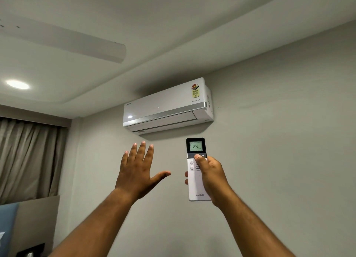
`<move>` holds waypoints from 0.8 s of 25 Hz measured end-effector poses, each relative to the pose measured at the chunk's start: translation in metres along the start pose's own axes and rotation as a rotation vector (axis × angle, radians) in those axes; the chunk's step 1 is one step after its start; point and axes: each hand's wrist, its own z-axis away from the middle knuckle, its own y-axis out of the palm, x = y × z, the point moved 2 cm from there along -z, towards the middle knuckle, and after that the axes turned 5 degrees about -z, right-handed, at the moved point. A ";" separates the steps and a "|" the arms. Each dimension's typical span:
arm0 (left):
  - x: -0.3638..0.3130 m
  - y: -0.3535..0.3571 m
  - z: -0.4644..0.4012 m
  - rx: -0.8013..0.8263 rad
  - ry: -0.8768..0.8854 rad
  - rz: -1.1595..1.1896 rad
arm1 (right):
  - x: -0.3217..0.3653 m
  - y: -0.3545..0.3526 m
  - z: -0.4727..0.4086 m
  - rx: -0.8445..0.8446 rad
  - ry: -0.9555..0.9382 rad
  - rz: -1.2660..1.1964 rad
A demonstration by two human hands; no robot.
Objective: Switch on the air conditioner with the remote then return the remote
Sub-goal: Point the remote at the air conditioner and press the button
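A white air conditioner (167,107) hangs high on the grey wall, its front flap closed. Below it, my right hand (211,176) holds a white remote (196,181) upright, pointed at the unit. The thumb rests on the dark button strip just under the remote's lit screen, which reads 24. My left hand (137,171) is raised beside the remote, to its left, palm toward the wall, fingers spread and holding nothing.
A beige curtain (28,158) hangs at the left. A ceiling fan blade (63,41) crosses the upper left, with a round ceiling light (17,84) below it. A blue cushion (7,227) and a dark object sit at the bottom left corner.
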 end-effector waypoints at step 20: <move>-0.022 -0.026 -0.018 -0.122 0.010 -0.049 | 0.033 -0.028 0.002 0.005 -0.039 -0.015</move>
